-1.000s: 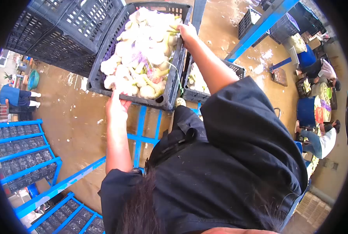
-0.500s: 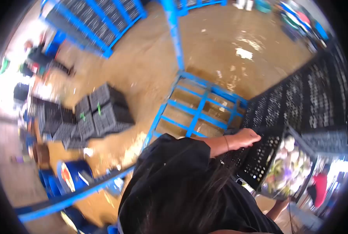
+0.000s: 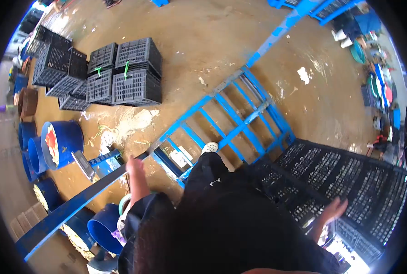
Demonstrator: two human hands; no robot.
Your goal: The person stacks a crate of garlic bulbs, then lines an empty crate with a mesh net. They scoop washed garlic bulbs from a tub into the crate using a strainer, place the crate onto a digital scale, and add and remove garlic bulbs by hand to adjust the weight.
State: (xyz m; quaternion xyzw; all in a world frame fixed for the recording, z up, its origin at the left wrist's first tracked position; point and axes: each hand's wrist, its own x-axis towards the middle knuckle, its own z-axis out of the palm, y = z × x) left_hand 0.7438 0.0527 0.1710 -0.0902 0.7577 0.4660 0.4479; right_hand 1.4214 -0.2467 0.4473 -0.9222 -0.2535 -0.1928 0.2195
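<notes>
My left hand [image 3: 136,168] is raised beside the dark blue post [image 3: 87,198], blurred; its fingers are too smeared to read, and contact with the post is unclear. At the lower right, my right hand [image 3: 335,210] hovers by the black perforated crates [image 3: 349,182], fingers apart and nothing in them. Between my hands a foot in a white clog [image 3: 210,147] stands at the blue metal frame [image 3: 231,132]. No crate of bulbs shows near either hand.
Stacked black crates [image 3: 137,71], some with green ties, stand on the wet floor [image 3: 185,41] at upper left. Blue barrels [image 3: 68,142] line the left side. A blue beam [image 3: 281,34] rises from the frame. A person in white boots [image 3: 342,39] is at upper right.
The view has swung round. The crate of pale bulbs that my hands held is out of sight. My left hand has left the black crates for the post; my right hand is off the bulb crate.
</notes>
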